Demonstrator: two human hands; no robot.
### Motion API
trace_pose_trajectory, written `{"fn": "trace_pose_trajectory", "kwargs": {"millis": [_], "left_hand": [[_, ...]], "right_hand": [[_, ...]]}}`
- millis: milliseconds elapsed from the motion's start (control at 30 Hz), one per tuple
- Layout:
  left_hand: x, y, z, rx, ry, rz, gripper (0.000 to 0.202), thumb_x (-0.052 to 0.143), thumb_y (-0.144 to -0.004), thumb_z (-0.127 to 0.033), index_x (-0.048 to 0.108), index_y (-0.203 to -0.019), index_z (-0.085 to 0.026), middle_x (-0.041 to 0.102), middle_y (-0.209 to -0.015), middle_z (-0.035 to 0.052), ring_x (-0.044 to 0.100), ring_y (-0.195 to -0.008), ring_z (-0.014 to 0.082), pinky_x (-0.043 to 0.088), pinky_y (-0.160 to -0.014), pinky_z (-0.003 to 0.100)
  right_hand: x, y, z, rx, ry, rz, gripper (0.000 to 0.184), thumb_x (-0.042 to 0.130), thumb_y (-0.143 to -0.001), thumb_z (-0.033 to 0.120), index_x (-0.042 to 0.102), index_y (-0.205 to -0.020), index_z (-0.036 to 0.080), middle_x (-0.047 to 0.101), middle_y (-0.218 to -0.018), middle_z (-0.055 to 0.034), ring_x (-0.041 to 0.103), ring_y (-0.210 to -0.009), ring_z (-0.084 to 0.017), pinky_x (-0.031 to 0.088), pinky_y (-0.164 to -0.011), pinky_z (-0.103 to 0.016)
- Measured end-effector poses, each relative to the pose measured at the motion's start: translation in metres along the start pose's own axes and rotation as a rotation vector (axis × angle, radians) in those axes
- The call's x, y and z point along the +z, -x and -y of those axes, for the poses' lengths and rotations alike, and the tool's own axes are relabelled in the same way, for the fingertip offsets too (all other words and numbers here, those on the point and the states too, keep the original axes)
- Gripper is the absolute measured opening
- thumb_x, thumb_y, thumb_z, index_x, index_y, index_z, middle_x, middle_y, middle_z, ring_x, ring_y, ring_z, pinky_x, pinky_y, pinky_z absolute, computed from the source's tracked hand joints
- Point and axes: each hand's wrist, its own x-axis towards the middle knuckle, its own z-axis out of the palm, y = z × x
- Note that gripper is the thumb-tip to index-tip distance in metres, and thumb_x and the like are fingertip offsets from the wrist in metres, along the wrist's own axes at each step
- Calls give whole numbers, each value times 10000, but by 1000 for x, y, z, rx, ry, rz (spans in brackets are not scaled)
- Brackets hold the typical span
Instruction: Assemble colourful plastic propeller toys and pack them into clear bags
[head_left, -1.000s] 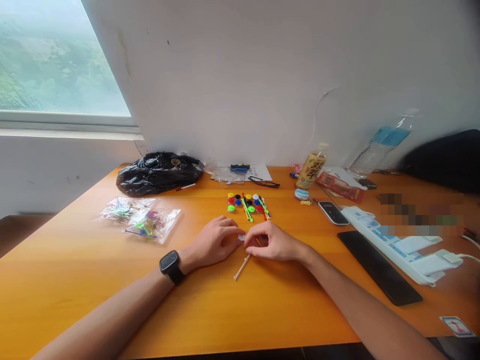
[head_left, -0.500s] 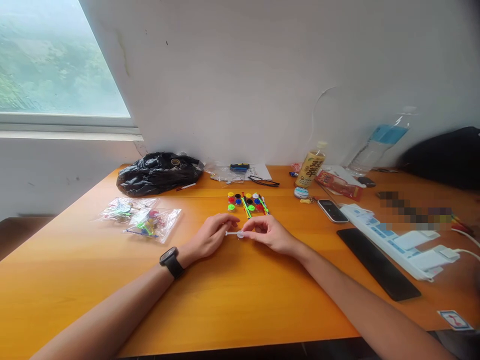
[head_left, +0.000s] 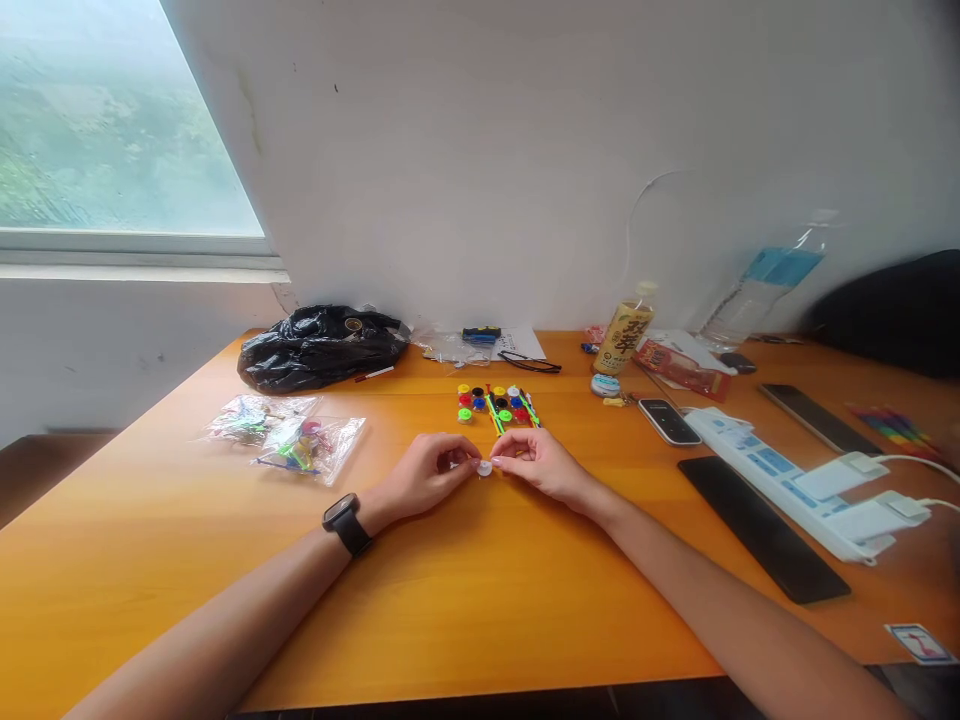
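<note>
Between my hands, just above the wooden table, is a small white plastic piece (head_left: pixel 485 468) with a round disc; its thin stem is now mostly behind my left fingers. My left hand (head_left: pixel 431 470), with a black watch on the wrist, pinches it from the left. From the right, my right hand (head_left: pixel 536 465) has thumb and forefinger closed on the disc's edge. Just beyond my fingers are several coloured round plastic pieces (head_left: pixel 465 414) in rows, with bundles of thin coloured sticks (head_left: pixel 530 405) among them.
Clear bags of coloured parts (head_left: pixel 304 450) lie left, before a black plastic bag (head_left: pixel 319 350). A yellow-labelled bottle (head_left: pixel 624 335), a phone (head_left: pixel 669 422), a power strip (head_left: pixel 772 480) and a dark flat slab (head_left: pixel 761 530) are to the right. Glasses (head_left: pixel 529 362) rest near the wall.
My left hand has gone from lying flatter beside the white piece to pinching its stem, covering it. My right hand stays at the disc.
</note>
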Motion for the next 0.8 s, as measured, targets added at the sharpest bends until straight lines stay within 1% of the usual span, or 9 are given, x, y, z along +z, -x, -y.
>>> {"fn": "trace_pose_trajectory", "kwargs": {"millis": [133,233,400,533,700,800], "left_hand": [[1,0,0,50,-65,0,277,598,-1000,-390,767,-996,-170,744,-874,45,614,-751,147,463,-686,245],[2,0,1,76,-94,-25,246,592,-1001,-358,759,-999,-176,737,-911,55,623,-779,153,475,-713,252],[4,0,2,64,-104,-45,205,606,-989,-334,735,-969,-176,733,-900,51,624,-758,152,470,-681,246],[4,-1,1,71,-135,-35,193,588,-999,-303,729,-959,-179,740,-909,48,643,-783,159,479,-709,253],[4,-1,0,70,-161,-42,185,571,-1015,-291,726,-973,-200,761,-954,38,676,-818,167,495,-737,255],[5,-1,1,68,-170,-56,179,572,-1017,-289,721,-964,-205,763,-954,34,682,-819,170,498,-737,259]], "right_hand": [[1,0,0,44,0,-4,343,879,-741,447,736,-838,152,679,-717,-6,554,-613,-117,395,-585,-242],[3,0,1,51,17,-19,309,851,-752,432,728,-805,154,656,-688,-4,529,-599,-118,365,-560,-241],[5,0,4,94,44,-50,265,813,-762,413,730,-777,161,634,-626,0,524,-592,-132,346,-542,-246],[5,0,4,132,47,-45,229,780,-772,385,721,-748,166,613,-606,12,486,-567,-119,309,-523,-244],[4,-2,-3,104,55,-50,211,754,-807,373,737,-770,165,663,-690,-4,529,-625,-123,340,-565,-243],[5,-3,-5,72,57,-51,231,766,-807,387,730,-780,161,668,-710,-11,540,-633,-128,355,-573,-246]]}}
